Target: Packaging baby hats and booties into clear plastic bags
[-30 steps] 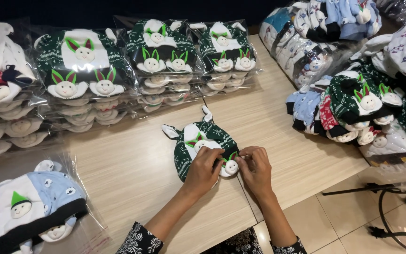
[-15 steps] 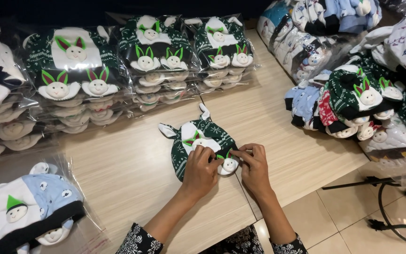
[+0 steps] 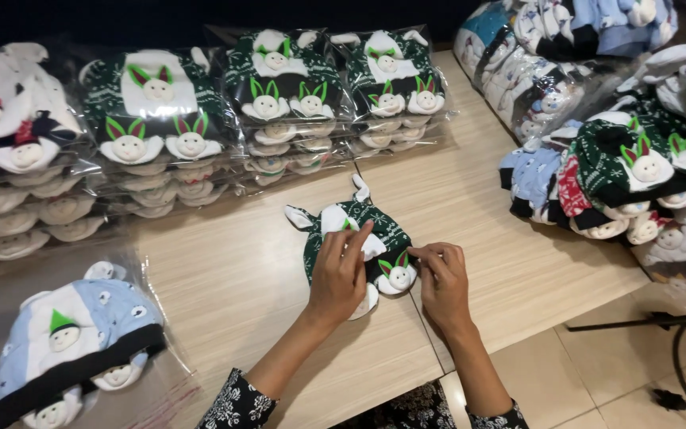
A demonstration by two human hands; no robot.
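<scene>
A dark green knitted baby hat (image 3: 375,226) with white ears and small white plush bunny faces lies flat on the light wooden table (image 3: 224,286). My left hand (image 3: 341,270) rests on top of it, fingers spread over its middle. My right hand (image 3: 441,280) pinches the hat's right edge beside one of the bunny faces (image 3: 398,276). Both forearms, in dark patterned sleeves, come in from the bottom of the view.
Stacks of bagged green hats (image 3: 271,103) line the far side. White hats (image 3: 9,151) are stacked at the left. A bagged pale blue hat (image 3: 73,342) lies near left. Loose mixed hats (image 3: 629,167) pile at the right, over a tiled floor (image 3: 597,373) with cables.
Both hands stayed on the green hat. My left hand's fingers have stretched forward over it, and my right hand's fingers have moved slightly along its right edge.
</scene>
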